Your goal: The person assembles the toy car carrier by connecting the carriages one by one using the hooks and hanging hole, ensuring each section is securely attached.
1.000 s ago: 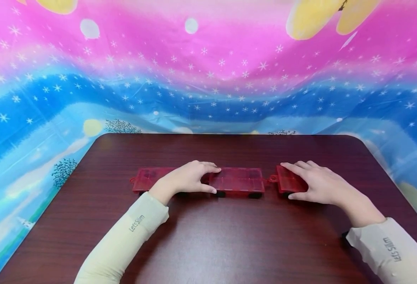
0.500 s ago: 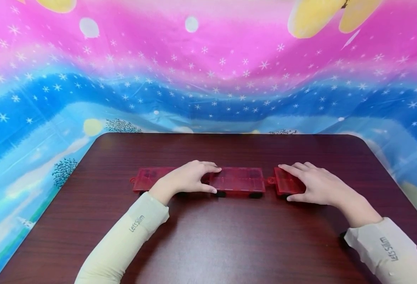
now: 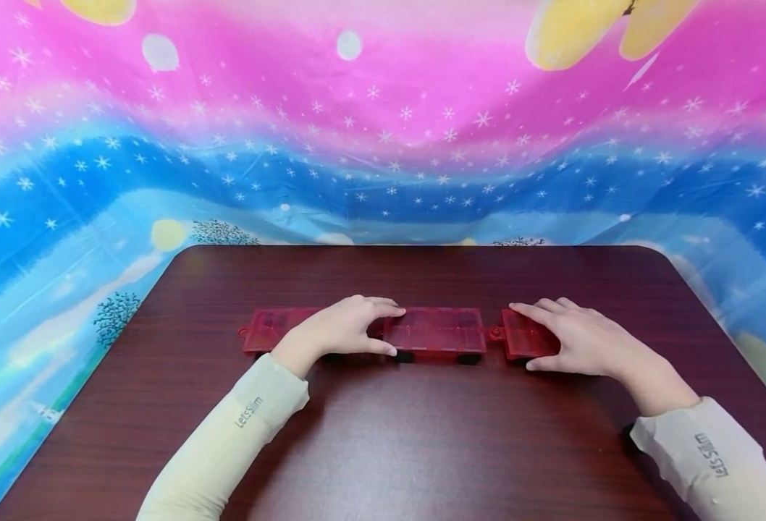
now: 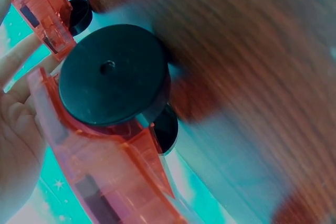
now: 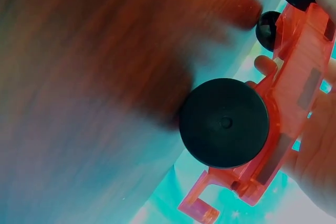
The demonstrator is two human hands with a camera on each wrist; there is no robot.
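Note:
Three see-through red toy train cars with black wheels stand in a row on the table. My left hand [image 3: 350, 324] holds the left end of the middle car [image 3: 435, 329], thumb on the near side and fingers on the far side. My wrist covers part of the left car [image 3: 279, 329]. The right hand [image 3: 581, 336] grips the shorter-looking right car [image 3: 526, 334], hiding its right end. A small red coupling [image 3: 496, 333] lies between the middle and right cars; whether it is hooked I cannot tell. In the right wrist view, a large black wheel [image 5: 224, 124] and an end hook [image 5: 199, 208] show.
The dark wood-grain table [image 3: 383, 434] has rounded far corners. A pink and blue snowflake-patterned cloth [image 3: 383, 145] hangs behind and around it. Something small and dark [image 3: 629, 438] shows by the right sleeve's cuff.
My right hand has slid slightly left with the right car, narrowing the gap to the middle car. The left hand stays in place on the middle car.

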